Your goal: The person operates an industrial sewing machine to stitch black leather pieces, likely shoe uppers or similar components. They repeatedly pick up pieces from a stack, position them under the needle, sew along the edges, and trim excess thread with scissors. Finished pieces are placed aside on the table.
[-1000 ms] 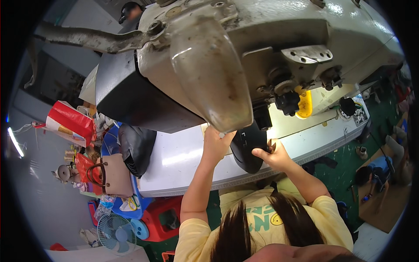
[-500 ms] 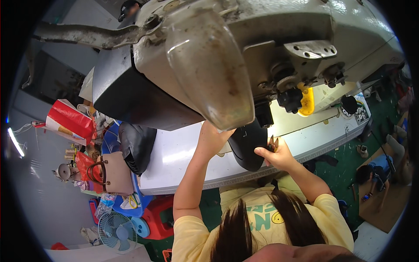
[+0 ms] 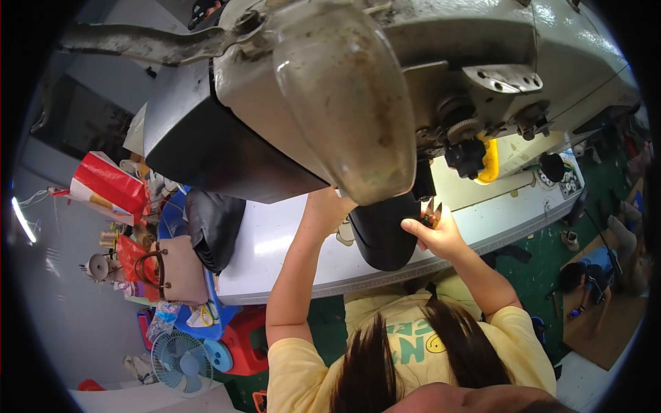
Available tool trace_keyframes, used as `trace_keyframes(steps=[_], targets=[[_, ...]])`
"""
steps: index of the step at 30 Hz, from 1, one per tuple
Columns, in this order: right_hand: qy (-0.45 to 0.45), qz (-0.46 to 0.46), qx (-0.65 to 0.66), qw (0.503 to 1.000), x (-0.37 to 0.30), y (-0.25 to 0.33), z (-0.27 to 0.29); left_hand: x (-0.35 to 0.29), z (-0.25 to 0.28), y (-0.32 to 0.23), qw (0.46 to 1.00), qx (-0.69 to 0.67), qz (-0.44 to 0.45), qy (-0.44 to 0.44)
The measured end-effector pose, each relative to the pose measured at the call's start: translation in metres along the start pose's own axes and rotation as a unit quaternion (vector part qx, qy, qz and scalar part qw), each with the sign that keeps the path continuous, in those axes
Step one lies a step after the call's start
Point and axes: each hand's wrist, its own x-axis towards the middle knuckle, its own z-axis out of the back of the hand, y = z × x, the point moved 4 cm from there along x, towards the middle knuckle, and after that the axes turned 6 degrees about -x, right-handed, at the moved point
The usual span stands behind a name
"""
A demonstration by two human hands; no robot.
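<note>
Black piece point(image 3: 384, 237) turned, broader side showing: work repositioned. Hands apart; right hand point(image 3: 443, 237) closed round probable snips point(image 3: 431, 211); left hand point(image 3: 326, 212) part-hidden, grip cannot be told.

Left hand point(image 3: 325, 212): partly hidden behind the clear guard point(image 3: 348, 110); its fingertips cannot be seen.
Right hand point(image 3: 443, 236): a small pointed tool point(image 3: 432, 212) is gripped, with the thumb laid against the black piece point(image 3: 383, 237).
Black piece: laid on the white table point(image 3: 272, 265), beneath the sewing machine point(image 3: 578, 51).
Left side: a beige handbag point(image 3: 182, 270) is set beside a black bundle point(image 3: 213, 230).
</note>
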Motion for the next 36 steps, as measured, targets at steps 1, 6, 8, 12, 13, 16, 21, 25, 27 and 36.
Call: trace_keyframes(steps=[1, 6, 8, 12, 13, 16, 21, 25, 27, 36], targets=[[-0.013, 0.0, 0.004, 1.0, 0.001, 0.001, 0.0, 0.002, 0.001, 0.0, 1.0, 0.013, -0.026, -0.007], [-0.011, 0.004, -0.042, 0.999, 0.01, 0.012, -0.006, 0.016, 0.011, 0.005, 0.999, -0.043, 0.026, -0.018], [-0.009, -0.003, -0.064, 0.998, 0.015, 0.014, -0.007, 0.026, 0.021, 0.027, 0.996, -0.084, 0.003, -0.022], [0.0, 0.003, -0.076, 0.997, 0.018, 0.025, -0.008, 0.034, 0.021, 0.019, 0.995, -0.076, -0.022, -0.065], [-0.001, 0.009, -0.07, 0.997, 0.018, 0.025, -0.008, 0.037, 0.022, 0.019, 0.993, -0.09, -0.016, -0.079], [0.004, -0.001, -0.062, 0.998, 0.018, 0.023, -0.006, 0.052, 0.023, 0.037, 0.972, -0.222, -0.005, -0.073], [-0.071, 0.103, -0.117, 0.985, 0.013, 0.034, 0.026, 0.05, 0.011, 0.056, 0.968, -0.246, -0.033, -0.036], [-0.195, 0.125, -0.261, 0.937, 0.02, 0.057, 0.077, 0.0, -0.016, 0.037, 0.89, -0.43, 0.034, -0.15], [-0.188, 0.163, -0.3, 0.921, 0.03, 0.053, 0.087, -0.017, -0.028, 0.021, 0.878, -0.434, 0.028, -0.197], [-0.163, 0.186, -0.245, 0.937, 0.04, 0.03, 0.095, -0.01, -0.025, 0.026, 0.879, -0.444, 0.05, -0.165]])
